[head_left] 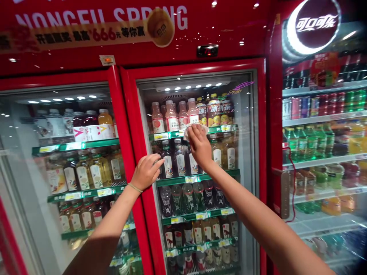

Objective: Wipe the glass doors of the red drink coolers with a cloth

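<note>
My right hand [199,145] presses a crumpled white cloth [204,128] flat against the glass door [246,152] of a red drinks fridge, level with the top shelf. Its fingers bend over the cloth and hide most of it. Lower and to the left, my left hand [146,171] rests at the red door frame [130,126], with its fingers reaching over the edge of the glass and nothing visible in them. A thin band [135,187] circles the left wrist. Behind the glass stand pink-drink bottles [171,116] and dark bottles [179,158] on green-edged shelves.
To the left is a second glass door [23,160] with shelved bottles behind it. A small temperature display [207,50] sits above the middle door. On the right, another cooler has a round lit sign [314,23], a brown handle [284,194] and a red cord [293,183].
</note>
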The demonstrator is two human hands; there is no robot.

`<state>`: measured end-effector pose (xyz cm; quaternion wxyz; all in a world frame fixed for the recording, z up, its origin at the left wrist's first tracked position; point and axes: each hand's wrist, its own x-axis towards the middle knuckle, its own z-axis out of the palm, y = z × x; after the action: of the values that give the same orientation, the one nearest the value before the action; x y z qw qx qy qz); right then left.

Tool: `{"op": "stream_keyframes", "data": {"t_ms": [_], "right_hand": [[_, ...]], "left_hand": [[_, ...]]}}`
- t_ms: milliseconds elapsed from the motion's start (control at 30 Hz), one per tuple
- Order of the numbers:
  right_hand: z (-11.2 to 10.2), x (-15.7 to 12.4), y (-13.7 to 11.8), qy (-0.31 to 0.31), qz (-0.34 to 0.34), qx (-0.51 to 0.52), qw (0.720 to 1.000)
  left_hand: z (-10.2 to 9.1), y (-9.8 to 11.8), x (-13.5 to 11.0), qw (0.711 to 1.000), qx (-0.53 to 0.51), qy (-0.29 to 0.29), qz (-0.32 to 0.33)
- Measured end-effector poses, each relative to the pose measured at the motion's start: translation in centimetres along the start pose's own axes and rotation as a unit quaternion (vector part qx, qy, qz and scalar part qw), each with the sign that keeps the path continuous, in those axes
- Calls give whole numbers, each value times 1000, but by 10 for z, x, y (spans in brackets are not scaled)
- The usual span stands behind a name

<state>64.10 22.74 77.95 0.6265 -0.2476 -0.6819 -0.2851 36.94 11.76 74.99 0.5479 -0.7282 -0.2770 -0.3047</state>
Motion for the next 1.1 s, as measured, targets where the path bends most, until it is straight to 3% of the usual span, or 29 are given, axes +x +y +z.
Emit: {"op": "stream_keyframes", "data": {"t_ms": [300, 467, 600, 800, 933, 1100], "right_hand": [[58, 23, -100, -92, -147, 17, 985], [63, 52, -109, -123, -217, 9, 968], [45, 67, -72, -110, -213, -21, 971], [-12, 66, 28, -25, -115, -61, 991], [-57, 52, 96, 11, -5, -79, 997], [-104, 13, 163, 31, 118, -96, 988]], "left_hand": [[-41, -35, -4, 999, 20, 32, -11], [-53, -50, -4, 999, 33, 33, -16], [-49, -52, 4, 998, 38, 36, -17], [-26, -44, 29, 999, 33, 42, 9], [-13, -42, 42, 999, 40, 7, 33], [-6, -42, 45, 998, 54, 10, 25]]}}
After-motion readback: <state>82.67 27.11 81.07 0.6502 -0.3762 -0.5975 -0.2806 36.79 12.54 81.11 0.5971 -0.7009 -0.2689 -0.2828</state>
